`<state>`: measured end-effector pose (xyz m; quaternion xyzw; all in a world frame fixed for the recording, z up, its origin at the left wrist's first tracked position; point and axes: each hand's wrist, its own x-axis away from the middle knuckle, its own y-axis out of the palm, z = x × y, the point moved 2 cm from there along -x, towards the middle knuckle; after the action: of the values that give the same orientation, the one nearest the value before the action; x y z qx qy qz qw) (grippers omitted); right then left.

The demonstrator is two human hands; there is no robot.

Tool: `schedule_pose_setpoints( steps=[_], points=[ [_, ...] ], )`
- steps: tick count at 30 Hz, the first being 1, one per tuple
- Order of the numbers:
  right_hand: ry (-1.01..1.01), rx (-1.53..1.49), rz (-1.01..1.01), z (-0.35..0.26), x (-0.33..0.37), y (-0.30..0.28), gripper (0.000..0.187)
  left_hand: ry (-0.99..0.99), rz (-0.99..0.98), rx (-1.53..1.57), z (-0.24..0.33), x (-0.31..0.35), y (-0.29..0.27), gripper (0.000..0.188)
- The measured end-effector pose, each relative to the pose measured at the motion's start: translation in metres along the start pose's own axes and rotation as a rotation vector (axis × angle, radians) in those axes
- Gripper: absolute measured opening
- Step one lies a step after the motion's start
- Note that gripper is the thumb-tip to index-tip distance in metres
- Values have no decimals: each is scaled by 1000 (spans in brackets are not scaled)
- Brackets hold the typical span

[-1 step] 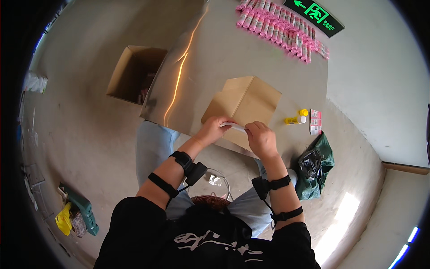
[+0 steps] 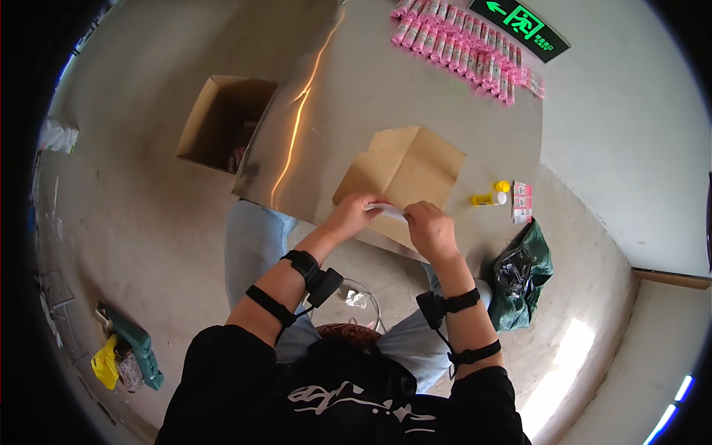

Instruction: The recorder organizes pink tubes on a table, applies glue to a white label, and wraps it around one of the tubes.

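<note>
A narrow white strip (image 2: 389, 211) is stretched between my two hands, over the near part of a brown cardboard piece (image 2: 404, 167). My left hand (image 2: 353, 216) pinches the strip's left end; a bit of red shows by its fingertips. The other end is pinched by my right hand (image 2: 432, 229), whose fingers are closed. Whether the strip is paper or tape I cannot make out. The cardboard rests at the near edge of the grey table (image 2: 348, 111), with a crease running across it.
Rows of pink rolls (image 2: 452, 44) lie at the table's far right, by a green exit sign (image 2: 523, 28). Nearer are a yellow glue bottle (image 2: 488, 199) and a pink-and-white card (image 2: 523, 202). An open cardboard box (image 2: 204, 122) stands left; a dark green bag (image 2: 526, 278) sits right.
</note>
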<state>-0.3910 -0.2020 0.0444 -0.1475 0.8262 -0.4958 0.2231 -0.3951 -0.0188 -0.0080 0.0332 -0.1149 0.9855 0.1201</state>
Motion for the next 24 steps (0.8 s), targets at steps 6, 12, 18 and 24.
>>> schedule_pose_setpoints(
  steps=[6, 12, 18, 24],
  points=[
    [17, 28, -26, -2, 0, -1, 4, 2, 7, -22, 3, 3, 1, 18],
    [0, -66, -37, -19, 2, -57, 7, -38, 18, -1, 30, 20, -11, 16],
    [592, -905, 30, 14, 37, -79, 13, -171, -6, 413, 61, 51, -14, 21],
    [648, -735, 129, 36, 30, -58, 11, -320, 60, 461, 35, 45, -6, 28]
  ],
)
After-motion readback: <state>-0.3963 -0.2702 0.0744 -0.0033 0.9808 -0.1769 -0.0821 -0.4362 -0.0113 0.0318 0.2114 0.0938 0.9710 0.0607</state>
